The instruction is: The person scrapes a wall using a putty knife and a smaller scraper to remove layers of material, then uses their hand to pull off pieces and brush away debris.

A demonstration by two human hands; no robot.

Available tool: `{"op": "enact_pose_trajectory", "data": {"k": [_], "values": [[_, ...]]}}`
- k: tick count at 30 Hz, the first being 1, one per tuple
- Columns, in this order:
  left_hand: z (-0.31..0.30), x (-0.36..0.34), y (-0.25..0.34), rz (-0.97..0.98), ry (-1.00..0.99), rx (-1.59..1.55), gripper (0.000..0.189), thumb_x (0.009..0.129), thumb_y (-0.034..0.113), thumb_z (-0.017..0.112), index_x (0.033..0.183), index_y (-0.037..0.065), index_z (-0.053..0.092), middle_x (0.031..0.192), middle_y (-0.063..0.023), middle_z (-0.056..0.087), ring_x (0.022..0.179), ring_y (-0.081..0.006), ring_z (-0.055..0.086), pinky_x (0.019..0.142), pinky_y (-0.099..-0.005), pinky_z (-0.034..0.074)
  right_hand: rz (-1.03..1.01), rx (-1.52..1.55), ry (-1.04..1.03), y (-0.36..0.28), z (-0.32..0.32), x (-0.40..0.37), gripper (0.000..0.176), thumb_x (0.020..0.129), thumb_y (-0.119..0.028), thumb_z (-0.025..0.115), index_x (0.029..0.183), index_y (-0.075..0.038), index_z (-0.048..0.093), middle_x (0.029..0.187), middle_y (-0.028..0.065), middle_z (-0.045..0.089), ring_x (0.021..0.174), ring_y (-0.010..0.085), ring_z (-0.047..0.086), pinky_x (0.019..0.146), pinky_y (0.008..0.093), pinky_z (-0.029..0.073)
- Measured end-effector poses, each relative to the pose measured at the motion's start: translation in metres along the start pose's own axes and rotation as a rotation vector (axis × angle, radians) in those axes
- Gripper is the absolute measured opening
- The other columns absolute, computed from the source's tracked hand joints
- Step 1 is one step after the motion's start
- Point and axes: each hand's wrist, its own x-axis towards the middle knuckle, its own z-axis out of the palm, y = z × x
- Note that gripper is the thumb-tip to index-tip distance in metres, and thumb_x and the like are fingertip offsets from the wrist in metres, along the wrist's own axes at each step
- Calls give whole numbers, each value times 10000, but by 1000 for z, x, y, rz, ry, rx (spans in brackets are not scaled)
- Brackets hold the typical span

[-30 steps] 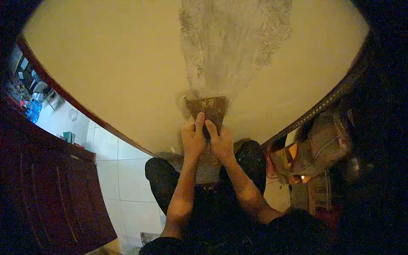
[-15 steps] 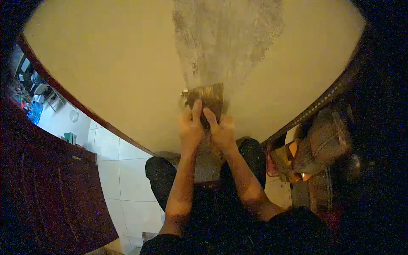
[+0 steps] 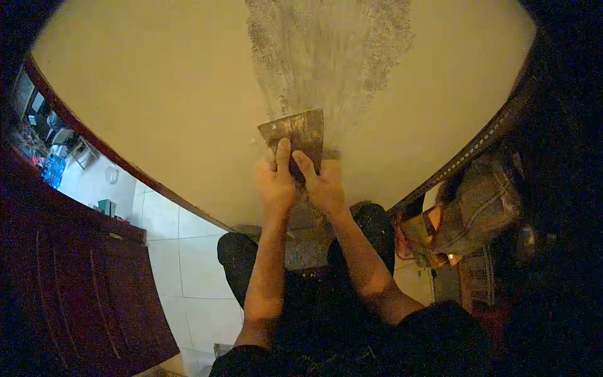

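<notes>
A wide, worn scraper (image 3: 300,127), also shaped like a putty knife, is gripped by both of my hands. My left hand (image 3: 277,182) has its thumb laid along the blade, with the other fingers curled underneath. Close beside it, my right hand (image 3: 323,185) holds the same tool, its thumb pressing near the handle. The handle is mostly covered by my hands. Blade edge up, the scraper lies against or very near the yellowish wall (image 3: 176,107). Just above the blade spreads a rough grey scraped patch (image 3: 330,56).
My knees stand on either side of my forearms. A dark red wooden door (image 3: 81,283) is at left, beside pale floor tiles (image 3: 204,267). Through the opening are a blue bottle (image 3: 54,171) and a chair. Cluttered bags (image 3: 483,201) lie in shadow at right.
Both hands and the scraper have shifted slightly up and left in view. The blade has tilted a little, and the view itself has moved slightly.
</notes>
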Motion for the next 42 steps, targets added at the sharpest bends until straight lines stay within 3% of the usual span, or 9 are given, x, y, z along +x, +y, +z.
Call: {"op": "enact_pose_trajectory", "data": {"k": [5,7,17,20,23,25,28,38,42], "values": [[6,-12,-20,412,217,309,427,936,371,550,816,-34,613,615,-139,550,572,-213,466,564,-382,391,-138,337,267,2,11,-8,375,894,-319,619,1057,18,641,950,139,692,857,202,646,775,342,489],[6,-20,-13,-10,55,99,432,940,378,544,804,-30,591,608,-81,529,588,-169,467,562,-385,386,-156,363,243,9,17,-12,379,913,-350,563,1113,-34,630,930,158,668,846,293,616,772,413,471],[4,0,23,245,93,-82,445,943,367,538,771,-40,584,692,-139,585,634,-230,513,599,-391,406,-75,155,156,-35,-12,4,497,901,-483,519,844,-20,691,740,232,632,718,397,611,672,489,467],[1,-16,-6,-68,134,192,424,944,349,540,772,-36,581,710,-166,597,649,-260,524,602,-389,404,-230,314,300,8,24,-3,510,898,-473,531,771,1,675,750,218,646,728,388,617,674,487,466],[3,-17,-50,17,88,116,394,946,323,543,800,-38,601,721,-160,611,644,-246,525,617,-383,416,-107,295,238,25,33,-11,494,893,-462,545,820,8,675,776,230,650,745,389,619,705,480,468],[0,-11,-66,653,241,807,327,950,276,535,869,-32,609,787,-176,606,696,-257,528,627,-395,409,-134,331,277,3,24,-10,478,892,-455,552,834,3,675,784,235,651,745,389,619,716,477,470],[-7,-2,-6,-44,-27,253,241,953,225,520,994,14,630,903,-180,606,772,-277,525,667,-389,423,-94,190,303,-15,10,-5,461,891,-446,560,863,0,676,829,247,654,773,384,623,739,470,474],[-2,-8,-14,-208,5,102,421,951,362,533,996,-50,609,830,-129,581,795,-198,522,687,-345,428,-243,371,447,4,31,-4,492,881,-473,567,942,2,676,926,234,660,812,384,626,741,475,472],[-6,21,15,144,81,-68,458,950,411,514,904,-36,605,736,-86,586,687,-146,515,614,-300,419,-16,257,174,-38,-2,12,474,903,-465,529,1054,-34,658,947,232,658,801,385,628,735,475,471]]}}
